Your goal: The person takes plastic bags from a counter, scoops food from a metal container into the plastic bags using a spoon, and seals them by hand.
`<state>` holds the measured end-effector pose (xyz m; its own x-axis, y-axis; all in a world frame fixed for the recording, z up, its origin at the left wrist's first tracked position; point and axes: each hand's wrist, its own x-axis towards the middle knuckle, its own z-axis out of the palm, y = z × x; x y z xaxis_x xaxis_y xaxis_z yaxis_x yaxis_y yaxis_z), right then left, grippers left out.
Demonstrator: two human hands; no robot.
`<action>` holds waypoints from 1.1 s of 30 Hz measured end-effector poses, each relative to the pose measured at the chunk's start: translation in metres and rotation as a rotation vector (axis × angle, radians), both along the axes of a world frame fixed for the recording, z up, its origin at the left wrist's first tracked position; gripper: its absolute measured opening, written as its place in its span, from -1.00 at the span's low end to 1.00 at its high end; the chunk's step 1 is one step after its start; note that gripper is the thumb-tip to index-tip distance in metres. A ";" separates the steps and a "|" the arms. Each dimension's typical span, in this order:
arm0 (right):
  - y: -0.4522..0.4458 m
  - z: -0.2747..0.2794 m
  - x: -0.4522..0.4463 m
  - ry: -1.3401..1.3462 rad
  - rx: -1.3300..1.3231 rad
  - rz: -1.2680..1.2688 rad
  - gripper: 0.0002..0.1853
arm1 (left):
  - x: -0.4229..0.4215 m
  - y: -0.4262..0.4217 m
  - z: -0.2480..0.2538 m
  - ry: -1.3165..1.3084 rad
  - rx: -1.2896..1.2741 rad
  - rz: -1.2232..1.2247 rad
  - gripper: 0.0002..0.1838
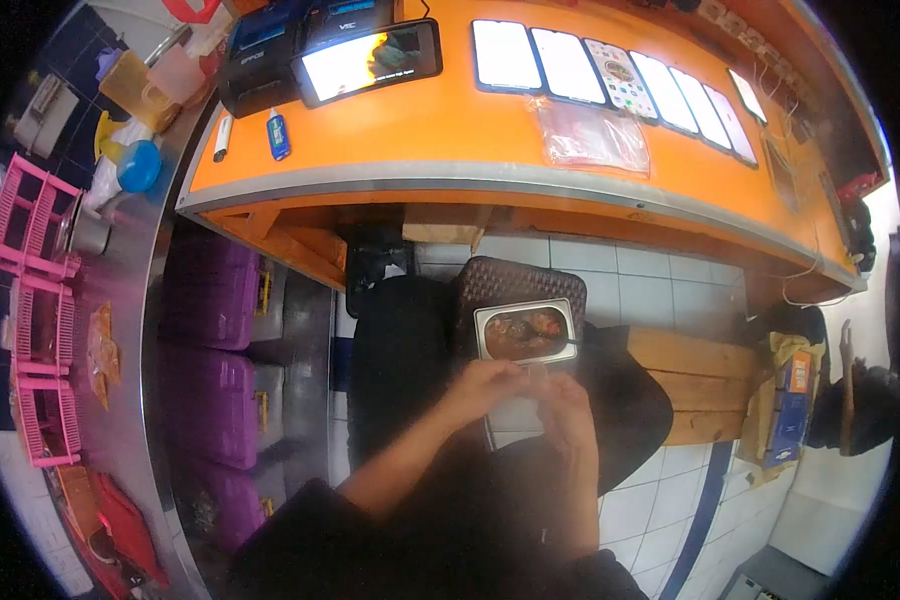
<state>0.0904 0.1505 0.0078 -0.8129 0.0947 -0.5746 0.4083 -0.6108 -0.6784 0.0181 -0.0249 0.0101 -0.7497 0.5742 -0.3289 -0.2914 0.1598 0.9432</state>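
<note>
My left hand and my right hand meet over my lap, fingers pinched together. Between the fingertips is something small and pale, perhaps see-through, too blurred to name. Just beyond them sits a rectangular steel food pan holding reddish-brown sauce with chunks in it. The pan rests on a dark woven-pattern surface, between my black-clothed legs. Below my hands a pale, flat-looking area shows, partly hidden by them.
An orange counter ahead carries several lit phones, a plastic bag packet, a propped phone, and a glue-like blue bottle. Purple drawers and a steel worktop stand left; a wooden bench lies right.
</note>
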 end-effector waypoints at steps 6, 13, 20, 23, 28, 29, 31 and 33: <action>0.002 -0.005 -0.002 -0.004 0.171 0.059 -0.89 | -0.001 -0.004 -0.008 -0.641 0.417 0.110 -0.85; -0.003 0.003 -0.002 0.041 -0.027 0.057 -0.86 | -0.008 -0.006 0.021 -0.425 0.393 -0.006 -0.87; -0.025 -0.002 -0.012 0.037 0.668 -0.089 -0.89 | -0.007 0.008 -0.001 0.304 -0.212 0.182 -0.88; -0.035 -0.007 -0.014 0.079 1.059 -0.175 -0.83 | 0.000 0.023 0.004 0.596 -0.357 0.306 -0.86; -0.037 0.037 -0.021 0.090 1.165 -0.173 -0.81 | -0.005 0.025 0.015 0.521 -0.325 0.301 -0.89; -0.036 0.037 -0.024 0.105 1.132 -0.171 -0.83 | -0.008 0.024 0.021 0.481 -0.307 0.326 -0.89; -0.032 0.030 -0.019 0.105 0.900 -0.183 -0.85 | -0.002 0.023 0.026 0.396 -0.292 0.348 -0.89; -0.029 0.014 -0.021 0.257 0.682 -0.210 -0.86 | -0.010 0.018 0.027 0.334 -0.292 0.370 -0.89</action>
